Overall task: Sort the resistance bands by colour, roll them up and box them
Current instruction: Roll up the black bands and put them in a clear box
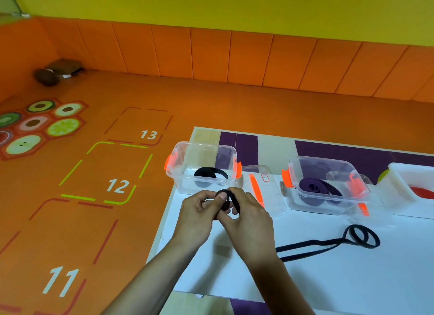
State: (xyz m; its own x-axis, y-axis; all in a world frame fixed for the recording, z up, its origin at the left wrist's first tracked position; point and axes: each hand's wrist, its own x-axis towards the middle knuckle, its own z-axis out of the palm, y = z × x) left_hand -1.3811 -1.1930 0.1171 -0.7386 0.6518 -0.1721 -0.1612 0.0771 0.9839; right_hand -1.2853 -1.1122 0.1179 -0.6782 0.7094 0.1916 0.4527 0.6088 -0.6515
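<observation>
Our left hand (197, 211) and right hand (249, 216) meet at the centre of the frame, over the left part of the white counter (328, 279). Both are curled and together pinch a black band (226, 198), wound here into a small loop. The left thumb presses on top of the loop. The right fingers wrap it from the right, and one fingertip shows through the opening.

Right of our right wrist, two black strands (310, 245) lie flat on the counter. They run toward the lower right of the frame and end in a few loose loops. The wrist hides where they start, so we cannot tell whether they belong to the band we hold.

Just above the hands stands a clear box (202, 150) with orange clips, lid off, with a rolled black band (206, 173) inside. To its right a clear lid (272, 195) with an orange clip lies flat on the counter. Right of that lid stands a second clear box (328, 164), also open, holding a coiled purple band (319, 189). At the right edge of the frame a white tub (399, 173) sits beside it with something red (422, 192) inside. It is cut off by the frame, and we cannot tell what it is.

The orange floor (211, 98) fills the left and upper middle of the frame, printed with squares numbered 11, 12 and 13.
</observation>
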